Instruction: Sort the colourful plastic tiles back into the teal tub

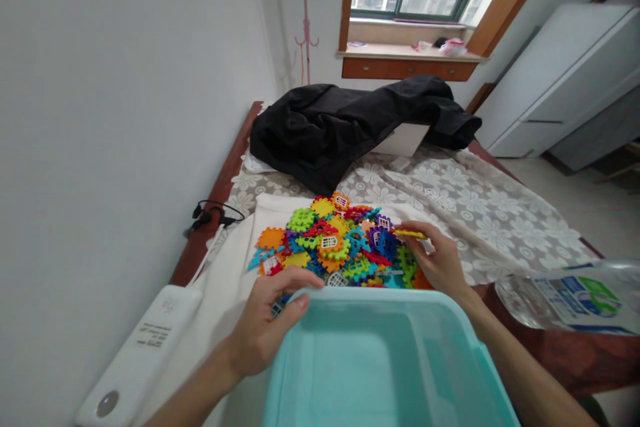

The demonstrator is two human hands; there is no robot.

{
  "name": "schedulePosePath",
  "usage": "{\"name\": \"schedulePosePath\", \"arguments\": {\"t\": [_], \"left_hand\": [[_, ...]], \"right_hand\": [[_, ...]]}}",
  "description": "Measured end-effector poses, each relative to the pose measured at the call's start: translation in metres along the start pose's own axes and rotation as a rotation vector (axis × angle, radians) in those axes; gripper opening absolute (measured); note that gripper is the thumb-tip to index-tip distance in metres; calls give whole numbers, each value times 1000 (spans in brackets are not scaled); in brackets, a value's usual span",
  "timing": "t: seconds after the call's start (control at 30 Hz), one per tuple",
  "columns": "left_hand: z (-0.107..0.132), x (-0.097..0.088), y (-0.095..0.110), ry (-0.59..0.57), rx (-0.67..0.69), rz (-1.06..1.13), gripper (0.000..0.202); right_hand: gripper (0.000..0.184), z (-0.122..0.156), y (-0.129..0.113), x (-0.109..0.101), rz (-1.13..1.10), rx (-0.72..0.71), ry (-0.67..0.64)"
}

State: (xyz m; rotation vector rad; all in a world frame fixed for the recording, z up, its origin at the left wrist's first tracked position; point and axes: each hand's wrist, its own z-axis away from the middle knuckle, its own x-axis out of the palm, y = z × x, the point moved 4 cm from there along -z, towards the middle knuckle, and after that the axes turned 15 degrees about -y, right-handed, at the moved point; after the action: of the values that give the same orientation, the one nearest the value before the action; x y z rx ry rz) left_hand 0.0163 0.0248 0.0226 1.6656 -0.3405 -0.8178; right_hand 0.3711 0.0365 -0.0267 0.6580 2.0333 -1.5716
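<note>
A pile of colourful interlocking plastic building pieces [333, 243] lies on a white cloth [225, 280] on the bed. In front of it a teal plastic bin [380, 360] stands tipped toward me, its inside bare. My left hand [267, 323] grips the bin's far left rim, thumb on the inside. My right hand [437, 257] rests at the pile's right edge, fingers curled, pinching a flat yellow piece [410, 234].
A black jacket [345, 123] lies across the far end of the bed on a floral lace cover [475, 213]. A white power bank [145, 347] sits at lower left, a black cable [210, 213] beside the wall. A plastic bottle [570, 297] lies at right. White cabinets stand beyond.
</note>
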Motion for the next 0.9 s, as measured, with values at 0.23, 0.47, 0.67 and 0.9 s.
{"name": "schedulePosePath", "arguments": {"t": [0.23, 0.47, 0.67, 0.9], "left_hand": [[-2, -4, 0, 51, 44, 5, 21], [-3, -2, -8, 2, 12, 64, 22], [-3, -3, -7, 3, 21, 63, 24], [1, -3, -17, -18, -41, 59, 32]], "right_hand": [[21, 8, -19, -13, -579, -66, 66], [53, 17, -131, -42, -501, -436, -645], [37, -38, -129, -57, 71, -246, -924], [35, -77, -75, -13, 682, 176, -937]]}}
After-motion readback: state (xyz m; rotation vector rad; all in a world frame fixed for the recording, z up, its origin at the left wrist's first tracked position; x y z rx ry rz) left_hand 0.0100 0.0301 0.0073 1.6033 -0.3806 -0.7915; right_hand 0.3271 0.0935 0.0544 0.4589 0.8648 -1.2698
